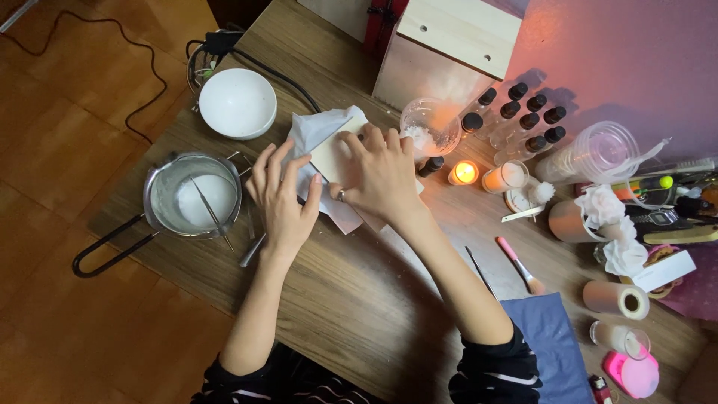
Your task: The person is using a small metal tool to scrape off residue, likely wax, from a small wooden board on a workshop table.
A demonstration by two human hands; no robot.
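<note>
1. Hands first: the left hand [282, 196] lies flat, fingers spread, palm down on the white tissue paper [308, 131], not gripping anything.
2. The right hand [380, 173] is also palm down with fingers a bit curled, pressing on the pale flat block [330, 155] that sits on the tissue. There's a ring on one finger. Looks like pressing rather than a real grasp.
3. Block and tissue are on the wooden table [351, 299], about the middle, between the two hands.
4. Just left of the left hand is a small metal pot [196, 196] with a long loop handle, white stuff inside and a thin stick lying across it.
5. Up from the pot sits a white bowl [238, 102], with black cable coiled just behind it.
6. Right of the right hand: a clear cup [430, 124] with white flakes, then a lit tealight [464, 173] glowing orange.
7. Further right is a cluster of small black-capped bottles [523, 116] and a wooden box [449, 49] behind the cup.
8. Nearer the front edge lie a pink-handled brush [520, 265] and a blue cloth [550, 344].
</note>
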